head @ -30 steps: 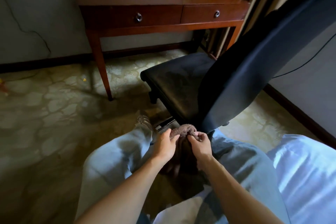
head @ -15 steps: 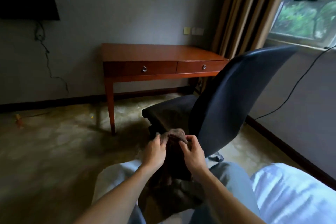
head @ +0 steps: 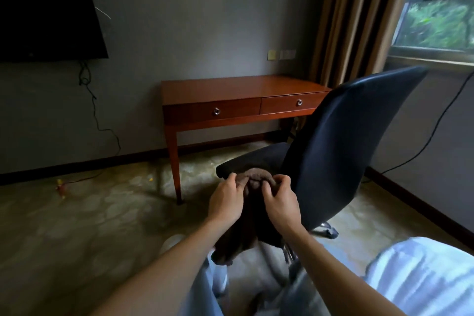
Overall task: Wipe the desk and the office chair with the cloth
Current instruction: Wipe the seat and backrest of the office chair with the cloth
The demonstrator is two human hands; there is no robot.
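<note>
Cloth (head: pixel 256 180), brown and bunched, hangs from the person's two hands just in front of the office chair (head: pixel 346 136) seat. The left hand (head: pixel 225 202) pinches its top edge with curled fingers. The right hand (head: pixel 280 204) grips the same edge just beside it, and the rest droops toward the person's lap. Beyond the chair, the wooden desk (head: pixel 243 90) stands against the grey wall, well apart from the cloth, near a brown curtain (head: pixel 359 15).

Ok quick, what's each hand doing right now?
Left hand: closed, pinching the brown cloth at its top edge.
Right hand: closed, pinching the same cloth beside it.
</note>
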